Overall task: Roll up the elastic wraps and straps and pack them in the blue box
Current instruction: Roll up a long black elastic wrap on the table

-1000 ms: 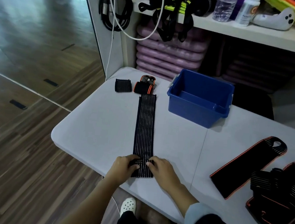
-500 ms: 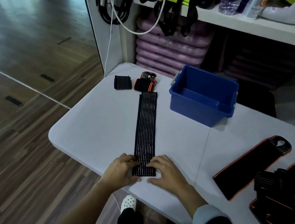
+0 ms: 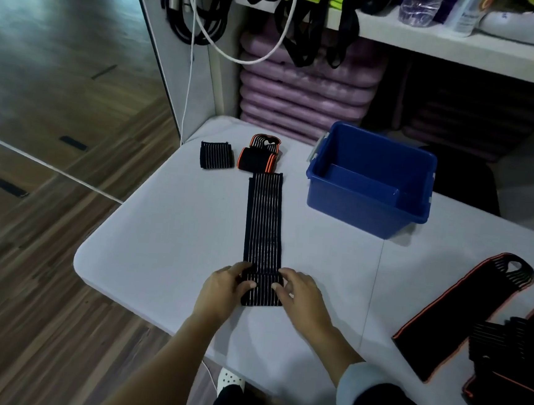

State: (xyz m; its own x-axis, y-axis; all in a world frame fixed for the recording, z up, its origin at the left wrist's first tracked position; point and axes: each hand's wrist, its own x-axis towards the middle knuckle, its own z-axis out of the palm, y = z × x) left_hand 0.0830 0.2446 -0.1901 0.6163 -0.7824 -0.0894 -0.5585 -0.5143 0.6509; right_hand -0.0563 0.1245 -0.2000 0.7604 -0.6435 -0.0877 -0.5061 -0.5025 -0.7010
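A long black striped elastic wrap [image 3: 264, 224] lies flat on the grey table [image 3: 166, 232], running away from me. Its near end is folded over into a short roll. My left hand [image 3: 224, 287] grips the roll's left side and my right hand [image 3: 299, 294] grips its right side, fingers curled over the fold. The blue box [image 3: 371, 179] stands open beyond and to the right, with nothing visible inside. A rolled black striped wrap [image 3: 216, 155] and a rolled orange-edged strap [image 3: 258, 160] sit at the far end.
Unrolled orange-edged straps [image 3: 462, 313] and a dark heap of more wraps [image 3: 510, 359] lie at the right. Behind the table stands a shelf [image 3: 466, 48] with hanging cables, bottles and stacked purple mats [image 3: 301, 89]. Wooden floor lies to the left.
The near end of the striped wrap has been folded over into a thicker roll, and both hands have shifted slightly forward with it. The camera has tilted a little.
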